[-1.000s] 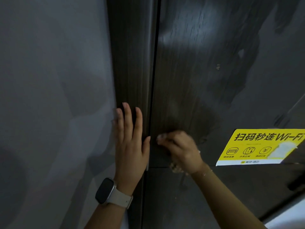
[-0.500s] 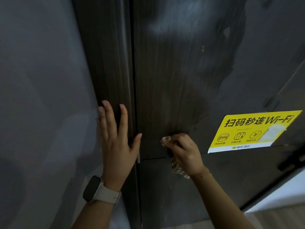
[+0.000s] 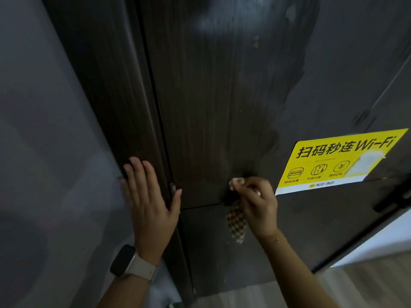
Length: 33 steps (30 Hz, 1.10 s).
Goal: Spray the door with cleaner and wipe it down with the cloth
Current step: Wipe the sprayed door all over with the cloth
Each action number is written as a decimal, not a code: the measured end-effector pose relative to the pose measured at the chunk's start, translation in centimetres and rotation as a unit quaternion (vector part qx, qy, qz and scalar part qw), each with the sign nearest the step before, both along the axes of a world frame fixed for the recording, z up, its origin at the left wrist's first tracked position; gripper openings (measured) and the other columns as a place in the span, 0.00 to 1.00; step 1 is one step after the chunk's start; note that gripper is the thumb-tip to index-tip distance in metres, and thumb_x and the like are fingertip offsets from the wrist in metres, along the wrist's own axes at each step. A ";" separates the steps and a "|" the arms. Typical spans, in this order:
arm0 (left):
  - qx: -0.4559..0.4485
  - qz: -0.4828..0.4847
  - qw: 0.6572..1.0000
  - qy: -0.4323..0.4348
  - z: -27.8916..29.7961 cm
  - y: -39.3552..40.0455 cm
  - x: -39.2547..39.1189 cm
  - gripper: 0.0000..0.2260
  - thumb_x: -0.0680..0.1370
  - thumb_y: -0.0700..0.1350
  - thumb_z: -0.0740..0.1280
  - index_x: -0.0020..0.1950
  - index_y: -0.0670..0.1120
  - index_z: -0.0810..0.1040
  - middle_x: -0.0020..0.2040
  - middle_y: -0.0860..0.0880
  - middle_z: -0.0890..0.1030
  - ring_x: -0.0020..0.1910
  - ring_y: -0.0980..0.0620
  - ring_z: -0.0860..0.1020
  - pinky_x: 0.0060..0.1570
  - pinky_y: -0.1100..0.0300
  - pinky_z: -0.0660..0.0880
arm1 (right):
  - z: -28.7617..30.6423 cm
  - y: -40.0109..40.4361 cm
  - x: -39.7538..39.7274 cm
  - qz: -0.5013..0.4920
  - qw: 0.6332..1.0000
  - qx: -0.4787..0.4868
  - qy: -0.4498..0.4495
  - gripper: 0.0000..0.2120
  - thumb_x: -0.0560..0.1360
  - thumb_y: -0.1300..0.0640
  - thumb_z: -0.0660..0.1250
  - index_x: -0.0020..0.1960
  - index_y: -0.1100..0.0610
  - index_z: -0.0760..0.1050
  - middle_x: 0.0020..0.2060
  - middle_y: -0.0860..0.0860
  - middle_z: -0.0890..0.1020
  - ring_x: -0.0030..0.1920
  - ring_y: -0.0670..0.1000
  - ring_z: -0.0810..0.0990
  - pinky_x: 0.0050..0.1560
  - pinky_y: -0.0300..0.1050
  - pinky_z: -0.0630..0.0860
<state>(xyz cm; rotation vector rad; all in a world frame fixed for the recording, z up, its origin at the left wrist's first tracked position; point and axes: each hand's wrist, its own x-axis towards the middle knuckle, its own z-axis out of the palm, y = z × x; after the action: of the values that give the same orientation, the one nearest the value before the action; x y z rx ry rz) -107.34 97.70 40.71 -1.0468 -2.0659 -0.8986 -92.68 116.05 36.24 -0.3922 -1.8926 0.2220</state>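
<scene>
A dark wood-grain door (image 3: 211,107) fills the middle of the view, with a damp darker patch and streaks on its surface. My right hand (image 3: 255,205) grips a checkered cloth (image 3: 236,221) and holds it against the door near the seam between the upper and lower panels; a tail of cloth hangs below my fist. My left hand (image 3: 149,196) lies flat with straight fingers on the door frame (image 3: 106,96), a smartwatch on its wrist. No spray bottle is in view.
A yellow Wi-Fi sticker (image 3: 333,163) is stuck on the door just right of my right hand. A grey wall (image 3: 44,152) stands at the left. A dark door handle (image 3: 393,201) juts out at the right edge. Light floor (image 3: 367,285) shows at the bottom right.
My right hand has slid the cloth to the right along the door, away from the frame edge and toward the sticker. My left hand stays flat on the frame.
</scene>
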 end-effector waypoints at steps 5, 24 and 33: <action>-0.008 0.005 1.000 0.008 0.0 -0.2 0.0 0.45 0.77 0.52 0.67 0.79 0.44 0.37 0.78 0.49 0.35 0.78 0.46 0.38 0.76 0.42 0.45 | 0.7 0.8 1.9 -0.125 0.953 -0.205 0.185 0.07 0.75 0.67 0.70 0.52 0.62 0.82 0.47 0.54 0.81 0.49 0.46 0.79 0.54 0.38 0.75; -0.016 0.025 1.000 -0.001 0.2 -0.3 0.0 0.42 0.77 0.52 0.70 0.78 0.38 0.47 0.76 0.35 0.46 0.78 0.49 0.37 0.76 0.44 0.46 | -3.7 -0.5 0.7 -0.102 0.938 -0.251 0.217 0.04 0.72 0.71 0.72 0.42 0.65 0.80 0.43 0.59 0.82 0.46 0.51 0.80 0.52 0.46 0.78; -0.012 0.021 1.000 -0.005 0.1 -0.2 0.0 0.42 0.77 0.52 0.71 0.78 0.39 0.47 0.76 0.35 0.46 0.77 0.48 0.38 0.76 0.40 0.49 | -5.1 -6.3 -3.6 -0.036 0.933 -0.305 0.189 0.11 0.67 0.77 0.72 0.41 0.62 0.80 0.41 0.54 0.80 0.44 0.45 0.79 0.46 0.41 0.75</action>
<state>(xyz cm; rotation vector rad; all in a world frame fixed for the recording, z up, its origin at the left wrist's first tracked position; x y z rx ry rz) -107.32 97.49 40.79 -1.0096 -2.1049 -0.8614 -96.31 109.72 31.18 -0.7750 -1.3943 0.7875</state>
